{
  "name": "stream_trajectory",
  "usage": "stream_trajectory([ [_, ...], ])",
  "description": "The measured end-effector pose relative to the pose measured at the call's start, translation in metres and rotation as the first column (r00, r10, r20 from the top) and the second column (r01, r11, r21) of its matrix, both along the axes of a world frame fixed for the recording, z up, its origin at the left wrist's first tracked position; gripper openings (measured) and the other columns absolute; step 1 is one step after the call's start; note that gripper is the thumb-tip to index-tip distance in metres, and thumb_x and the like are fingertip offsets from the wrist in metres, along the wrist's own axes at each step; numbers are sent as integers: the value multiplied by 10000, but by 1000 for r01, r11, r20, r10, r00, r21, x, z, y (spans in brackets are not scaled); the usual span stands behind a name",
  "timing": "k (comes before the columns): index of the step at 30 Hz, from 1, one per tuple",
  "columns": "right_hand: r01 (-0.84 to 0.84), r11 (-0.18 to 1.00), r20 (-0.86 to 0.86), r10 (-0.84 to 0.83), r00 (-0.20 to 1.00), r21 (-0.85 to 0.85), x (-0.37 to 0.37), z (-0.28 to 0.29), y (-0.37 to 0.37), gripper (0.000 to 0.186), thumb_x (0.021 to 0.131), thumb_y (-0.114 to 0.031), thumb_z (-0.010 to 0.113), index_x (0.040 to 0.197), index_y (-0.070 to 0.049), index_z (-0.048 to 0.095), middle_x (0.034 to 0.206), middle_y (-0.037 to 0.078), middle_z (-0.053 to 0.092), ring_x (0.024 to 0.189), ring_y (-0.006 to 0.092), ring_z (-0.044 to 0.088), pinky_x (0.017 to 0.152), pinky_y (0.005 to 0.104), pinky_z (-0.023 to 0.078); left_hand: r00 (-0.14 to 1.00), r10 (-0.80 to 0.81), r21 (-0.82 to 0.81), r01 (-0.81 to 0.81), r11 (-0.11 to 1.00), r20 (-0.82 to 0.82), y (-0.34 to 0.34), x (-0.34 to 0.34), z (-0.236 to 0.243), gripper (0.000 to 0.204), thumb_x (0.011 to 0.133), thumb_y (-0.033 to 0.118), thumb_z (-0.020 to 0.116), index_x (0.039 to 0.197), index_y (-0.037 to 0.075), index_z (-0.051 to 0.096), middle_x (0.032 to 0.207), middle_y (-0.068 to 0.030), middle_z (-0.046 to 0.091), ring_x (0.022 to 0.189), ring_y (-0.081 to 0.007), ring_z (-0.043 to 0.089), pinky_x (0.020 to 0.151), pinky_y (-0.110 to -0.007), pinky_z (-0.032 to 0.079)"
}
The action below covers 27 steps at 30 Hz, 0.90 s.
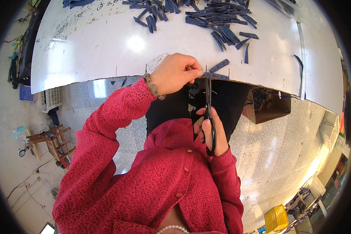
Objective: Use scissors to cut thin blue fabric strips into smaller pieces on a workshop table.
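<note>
A dark blue fabric strip [217, 75] lies along the near edge of the white table [85, 46]. My left hand [178, 70] pinches its left end between thumb and fingers. My right hand [213, 132] is closed round the black handles of the scissors [208, 97]. Their blades point up to the table edge and meet the strip just right of my left fingertips; whether they are parted I cannot tell. Another short blue strip [220, 66] lies slantwise just beyond. Short black marks are drawn on the table near the edge, on both sides of my left hand.
Piles of cut blue strips [214, 17] lie across the far part of the table. A long ruler-like strip [301, 58] lies at the right. Below the edge, a cardboard box [270, 111] holds dark scraps. A wooden stool [54, 144] stands left, a yellow basket [276, 219] lower right.
</note>
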State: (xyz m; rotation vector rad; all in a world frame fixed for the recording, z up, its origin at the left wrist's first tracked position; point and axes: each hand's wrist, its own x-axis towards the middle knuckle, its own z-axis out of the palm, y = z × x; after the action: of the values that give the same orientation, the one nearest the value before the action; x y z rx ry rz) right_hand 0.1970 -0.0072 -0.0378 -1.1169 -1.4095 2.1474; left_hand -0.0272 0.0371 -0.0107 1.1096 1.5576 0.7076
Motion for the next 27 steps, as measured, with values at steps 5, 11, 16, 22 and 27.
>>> stream_trajectory([
  [5,30,999,49,-32,998,40,-14,0,5,522,929,-521,481,1114,-33,460,638,18,496,489,53,390,437,190,297,1000,-3,-24,3,1000,-6,0,-1,2,159,887,145,613,936,-1,649,689,-11,608,592,-41,524,505,-179,394],
  [11,87,996,132,-84,988,-17,-19,8,12,450,898,-436,609,976,-4,513,624,2,492,552,81,477,519,231,391,999,-1,30,2,1000,-34,0,-3,-2,188,853,158,632,883,-23,671,685,-66,664,613,-109,612,594,-260,484],
  [16,79,996,225,-67,972,-45,-16,9,19,423,890,-415,633,919,-5,534,590,-8,487,520,71,465,493,228,376,1000,5,25,-5,1000,-5,2,-3,-2,174,855,154,629,872,-17,660,689,-57,663,593,-104,592,578,-257,470],
  [22,94,996,-67,-94,993,-6,11,14,21,529,837,-453,685,1050,-5,500,637,-7,478,541,58,445,473,201,337,984,120,6,-122,993,129,-7,-1,3,146,872,133,609,920,0,643,746,-48,668,536,-70,528,510,-219,423],
  [27,284,959,-148,-279,949,17,31,17,30,567,894,-527,559,1103,-6,483,615,23,476,436,35,349,403,178,265,980,-72,73,59,996,185,17,29,4,149,916,143,581,964,7,618,795,-45,669,493,-41,462,487,-185,386],
])
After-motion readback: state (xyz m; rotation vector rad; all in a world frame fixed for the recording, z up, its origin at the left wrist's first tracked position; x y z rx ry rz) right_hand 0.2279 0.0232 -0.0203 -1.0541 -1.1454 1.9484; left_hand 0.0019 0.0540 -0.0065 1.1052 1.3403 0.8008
